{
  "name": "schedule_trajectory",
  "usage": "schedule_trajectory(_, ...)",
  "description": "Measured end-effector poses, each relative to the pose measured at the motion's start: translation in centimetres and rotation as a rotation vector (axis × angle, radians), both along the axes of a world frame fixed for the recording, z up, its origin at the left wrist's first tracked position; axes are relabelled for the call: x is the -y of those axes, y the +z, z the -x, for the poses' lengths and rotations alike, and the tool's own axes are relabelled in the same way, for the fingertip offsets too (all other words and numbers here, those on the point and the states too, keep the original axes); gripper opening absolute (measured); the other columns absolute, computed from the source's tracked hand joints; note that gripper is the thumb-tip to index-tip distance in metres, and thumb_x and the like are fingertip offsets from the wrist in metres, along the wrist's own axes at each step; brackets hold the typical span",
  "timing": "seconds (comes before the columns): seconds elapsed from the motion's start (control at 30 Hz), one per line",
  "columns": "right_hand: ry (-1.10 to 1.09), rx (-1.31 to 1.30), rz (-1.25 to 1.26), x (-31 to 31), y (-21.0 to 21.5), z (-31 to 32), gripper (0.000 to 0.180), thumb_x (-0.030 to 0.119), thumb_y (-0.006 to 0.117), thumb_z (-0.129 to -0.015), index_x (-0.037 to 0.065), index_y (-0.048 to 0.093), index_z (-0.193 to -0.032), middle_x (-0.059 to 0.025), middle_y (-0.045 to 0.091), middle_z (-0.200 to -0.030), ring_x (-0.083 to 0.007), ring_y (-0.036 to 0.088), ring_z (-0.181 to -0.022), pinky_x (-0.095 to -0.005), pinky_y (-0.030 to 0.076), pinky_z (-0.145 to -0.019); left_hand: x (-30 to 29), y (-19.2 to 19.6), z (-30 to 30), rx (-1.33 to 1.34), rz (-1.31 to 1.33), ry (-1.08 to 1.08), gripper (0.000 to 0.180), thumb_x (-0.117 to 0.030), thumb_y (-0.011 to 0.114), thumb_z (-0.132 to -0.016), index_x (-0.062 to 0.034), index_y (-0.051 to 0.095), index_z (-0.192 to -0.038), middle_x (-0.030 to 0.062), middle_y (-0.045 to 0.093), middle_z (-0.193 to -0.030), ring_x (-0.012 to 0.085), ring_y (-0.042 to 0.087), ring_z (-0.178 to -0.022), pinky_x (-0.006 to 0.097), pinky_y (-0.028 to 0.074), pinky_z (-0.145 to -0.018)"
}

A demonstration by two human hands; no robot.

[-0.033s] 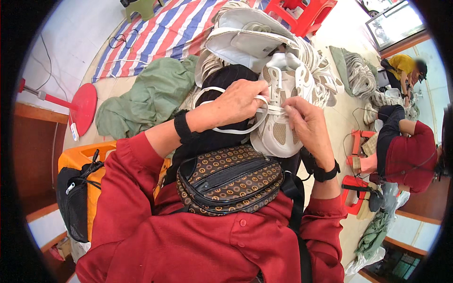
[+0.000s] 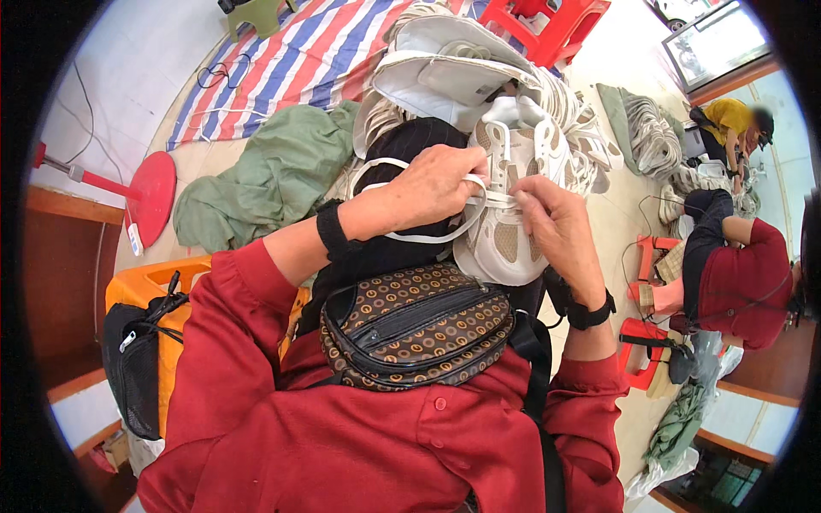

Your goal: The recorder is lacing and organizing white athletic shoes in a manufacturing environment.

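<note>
A white and beige sneaker [image 2: 505, 252] rests over my lap with its toe toward me. White shoelace [image 2: 469, 224] loops out from its eyelets across my dark trousers. My left hand [image 2: 440, 178] is closed on the lace at the shoe's left side. Close by on the right, my right hand [image 2: 554, 214] pinches the lace near the lowest eyelets, thumb and fingertips together. Just behind the sneaker lies a large bundle of white shoe uppers [image 2: 453, 81]. A second shoe [image 2: 552, 141] sits partly hidden beside the first.
A green cloth [image 2: 265, 171] lies on the floor at left, near a red round stand base [image 2: 154, 198]. Striped sheeting [image 2: 291, 73] and a red stool [image 2: 547, 30] are farther off. At right, a person in red [image 2: 744, 286] and another in yellow [image 2: 727, 120] sit among shoe piles.
</note>
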State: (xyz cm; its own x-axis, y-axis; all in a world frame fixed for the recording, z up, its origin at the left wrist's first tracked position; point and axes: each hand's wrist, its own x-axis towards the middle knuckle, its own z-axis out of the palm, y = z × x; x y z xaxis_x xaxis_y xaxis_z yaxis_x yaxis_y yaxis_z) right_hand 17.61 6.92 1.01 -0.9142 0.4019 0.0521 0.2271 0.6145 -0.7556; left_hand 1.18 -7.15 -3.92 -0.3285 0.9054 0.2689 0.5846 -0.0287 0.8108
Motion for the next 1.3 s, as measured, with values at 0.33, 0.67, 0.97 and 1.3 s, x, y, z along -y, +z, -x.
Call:
schedule_trajectory(0.33,0.031,-0.012,-0.074,-0.2,-0.2,0.3,0.014,0.013,0.057,-0.09,0.001,0.064,-0.094,-0.0168,0.059,-0.067,-0.0255,0.059,-0.059,-0.0358,0.046,-0.059,-0.5,0.6,-0.6,-0.084,0.001,0.0,0.017,-0.015,0.059,-0.079,0.0009,0.056,-0.085,0.0211,0.061,-0.076,0.0415,0.062,-0.078,0.046,0.047,-0.067)
schedule_trajectory(0.67,0.067,0.117,0.104,-0.9,1.8,1.3,0.02,0.013,0.051,-0.092,0.0,0.065,-0.095,-0.0114,0.058,-0.06,-0.018,0.056,-0.053,-0.034,0.046,-0.057,-1.8,2.6,-1.0,-0.4,0.089,0.03,0.02,-0.019,0.058,-0.076,-0.0011,0.061,-0.085,0.0257,0.06,-0.076,0.0448,0.059,-0.075,0.05,0.047,-0.068)
schedule_trajectory(0.97,0.18,0.074,-0.155,-2.1,2.3,3.1,0.021,0.012,0.052,-0.085,0.0,0.067,-0.093,-0.0223,0.062,-0.071,-0.0369,0.062,-0.065,-0.0415,0.05,-0.063,-0.3,1.2,0.2,0.298,0.203,-0.081,0.011,-0.004,0.056,-0.083,0.0036,0.061,-0.09,0.0084,0.064,-0.076,0.0135,0.062,-0.064,0.029,0.051,-0.056)
schedule_trajectory(1.3,0.349,0.401,0.17,-3.5,2.9,4.9,0.015,0.007,0.054,-0.082,-0.001,0.067,-0.081,-0.004,0.057,-0.056,-0.0096,0.053,-0.051,-0.028,0.043,-0.051,-1.0,0.6,-0.5,0.23,0.088,-0.025,0.01,-0.003,0.056,-0.08,0.0022,0.062,-0.087,0.0091,0.064,-0.073,0.0145,0.06,-0.058,0.03,0.05,-0.054)
